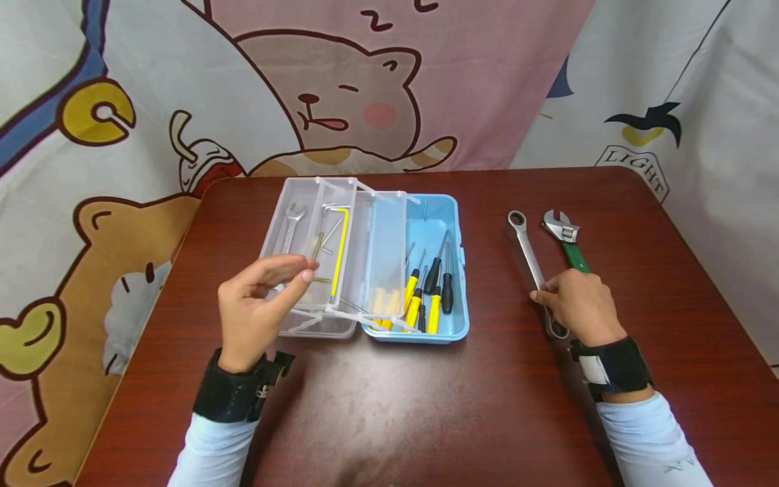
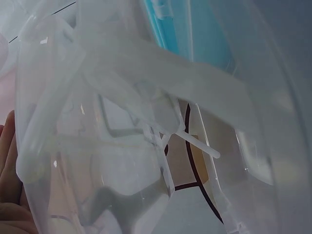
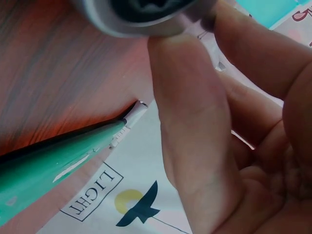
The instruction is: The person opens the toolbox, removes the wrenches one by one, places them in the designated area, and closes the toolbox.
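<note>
My right hand (image 1: pixel 584 304) pinches a ratchet ring wrench (image 1: pixel 528 253) near its lower end, at the right of the table. In the right wrist view, thumb and finger meet at the wrench's ring end (image 3: pixel 146 12). Just beyond that hand lies an adjustable wrench (image 1: pixel 566 237) with a green handle (image 3: pixel 63 161). My left hand (image 1: pixel 255 304) hovers by the clear fold-out tray (image 1: pixel 304 189) of a blue toolbox (image 1: pixel 450 270), fingers loosely bent and holding nothing. Inside the tray are an open-end wrench (image 1: pixel 292 220), a yellow hex key (image 1: pixel 341 257) and several small metal pieces.
Screwdrivers with yellow and black handles (image 1: pixel 434 308) fill the lower part of the blue box. A second clear tray (image 1: pixel 389 257) partly covers them. The brown table (image 1: pixel 487 406) ends at a printed cloth (image 1: pixel 487 81) behind.
</note>
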The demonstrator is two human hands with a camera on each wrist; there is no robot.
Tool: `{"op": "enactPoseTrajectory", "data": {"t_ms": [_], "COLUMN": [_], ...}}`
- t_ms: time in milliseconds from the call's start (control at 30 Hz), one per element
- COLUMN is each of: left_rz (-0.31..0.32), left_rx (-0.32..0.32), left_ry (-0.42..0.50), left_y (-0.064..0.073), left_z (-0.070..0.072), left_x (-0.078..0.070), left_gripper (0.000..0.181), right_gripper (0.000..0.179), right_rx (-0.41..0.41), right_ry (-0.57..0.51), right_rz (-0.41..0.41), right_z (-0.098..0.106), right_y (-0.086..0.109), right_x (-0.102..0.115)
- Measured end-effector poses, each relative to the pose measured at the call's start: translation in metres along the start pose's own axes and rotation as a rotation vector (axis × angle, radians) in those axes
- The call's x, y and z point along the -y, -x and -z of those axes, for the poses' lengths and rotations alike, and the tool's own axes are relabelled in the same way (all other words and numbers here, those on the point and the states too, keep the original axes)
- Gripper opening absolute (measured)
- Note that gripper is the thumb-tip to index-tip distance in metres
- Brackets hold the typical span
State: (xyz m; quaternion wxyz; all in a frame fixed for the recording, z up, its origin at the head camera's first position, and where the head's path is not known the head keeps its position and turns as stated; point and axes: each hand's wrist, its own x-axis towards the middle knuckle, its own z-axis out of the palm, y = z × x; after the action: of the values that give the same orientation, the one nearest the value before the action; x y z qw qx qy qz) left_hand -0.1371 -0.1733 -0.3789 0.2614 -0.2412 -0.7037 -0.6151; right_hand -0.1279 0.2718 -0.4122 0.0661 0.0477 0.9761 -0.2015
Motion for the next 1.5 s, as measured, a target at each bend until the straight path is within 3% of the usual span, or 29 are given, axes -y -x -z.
{"op": "enactPoseTrajectory", "data": {"t_ms": [233,700,1133,1500], "left_rz": [-0.008,0.010,0.020,0.022], "left_rx": [-0.003,-0.001,-0.007,-0.002], "left_ry": [-0.029,0.017,0.044,0.061], "left_y": [0.000,0.000,0.001,0.002], "left_z": [0.001,0.001,0.000,0.000], "left_x": [0.001,0.000,0.001,0.001], "left_gripper": [0.021,0.021,0.020,0.021], "right_gripper": [0.024,0.024,0.034,0.029], "right_rx": [0.001,0.000,-0.026,-0.027], "right_ry": [0.010,0.052,0.074,0.096], "right_rz": [-0.006,-0.010,0.004,-0.025], "right_z": [-0.002,-0.007,-0.008,-0.011], "right_y": [-0.002,-0.006,-0.007,-0.010], "right_x": [-0.003,-0.006,-0.008,-0.008]}}
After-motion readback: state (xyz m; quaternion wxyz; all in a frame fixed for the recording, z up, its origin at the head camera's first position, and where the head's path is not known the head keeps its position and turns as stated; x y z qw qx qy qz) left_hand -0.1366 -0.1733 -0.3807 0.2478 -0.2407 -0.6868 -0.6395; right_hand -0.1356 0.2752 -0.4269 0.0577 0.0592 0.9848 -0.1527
